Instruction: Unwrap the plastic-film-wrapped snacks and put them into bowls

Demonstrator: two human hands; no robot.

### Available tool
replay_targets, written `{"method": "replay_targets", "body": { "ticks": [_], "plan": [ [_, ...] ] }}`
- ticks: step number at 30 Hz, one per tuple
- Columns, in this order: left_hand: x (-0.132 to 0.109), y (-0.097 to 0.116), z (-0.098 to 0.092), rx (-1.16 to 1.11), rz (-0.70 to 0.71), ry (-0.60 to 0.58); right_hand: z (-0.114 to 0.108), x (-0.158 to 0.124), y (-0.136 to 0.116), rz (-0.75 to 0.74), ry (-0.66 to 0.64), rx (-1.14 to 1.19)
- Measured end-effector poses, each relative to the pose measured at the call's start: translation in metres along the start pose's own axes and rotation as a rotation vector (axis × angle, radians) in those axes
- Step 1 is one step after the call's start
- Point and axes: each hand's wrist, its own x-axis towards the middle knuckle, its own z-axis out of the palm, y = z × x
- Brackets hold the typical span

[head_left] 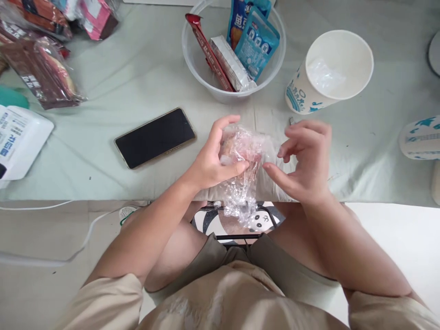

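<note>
Past the left hand (209, 168) sits one bowl (195, 62) with four packs (257, 43). Two paper cups (358, 64) are beyond the right hand (305, 169), one phone (155, 137) beside the left fingers, which grip one snack (233, 145), crinkly wrap (240, 195) around it. The right fingers curl loosely nearby, empty.

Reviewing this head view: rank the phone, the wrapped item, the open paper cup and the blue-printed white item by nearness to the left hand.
From the left hand:
1. Wrapped item: in its grip.
2. Phone: just left.
3. Open paper cup: beyond, to the right.
4. Blue-printed white item: far left.
</note>
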Motion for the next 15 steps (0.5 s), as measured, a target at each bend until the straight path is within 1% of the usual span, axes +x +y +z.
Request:
{"method": "replay_targets", "body": {
  "ticks": [3, 6, 8, 9, 11, 13, 15],
  "plan": [
    [0.001, -0.003, -0.002, -0.047, 0.029, -0.166, 0.003, 0.0, 0.001, 0.215, 0.038, 0.025],
    [0.0, -0.003, -0.003, -0.044, 0.013, -0.2, 0.005, 0.002, 0.005, 0.495, 0.122, 0.168],
    [-0.001, -0.003, -0.001, -0.057, -0.009, -0.189, 0.007, 0.005, 0.011, 0.62, 0.153, 0.301],
    [-0.002, -0.003, 0.0, -0.06, -0.017, -0.175, 0.008, 0.006, 0.014, 0.653, 0.155, 0.35],
    [-0.003, -0.004, 0.004, -0.044, -0.015, -0.127, 0.011, 0.009, 0.019, 0.673, 0.147, 0.399],
    [-0.003, -0.006, 0.007, 0.0, 0.011, -0.058, 0.013, 0.01, 0.02, 0.643, 0.143, 0.385],
    [-0.002, -0.007, 0.01, 0.052, 0.051, 0.037, 0.014, 0.009, 0.015, 0.569, 0.168, 0.32]
  ]
}}
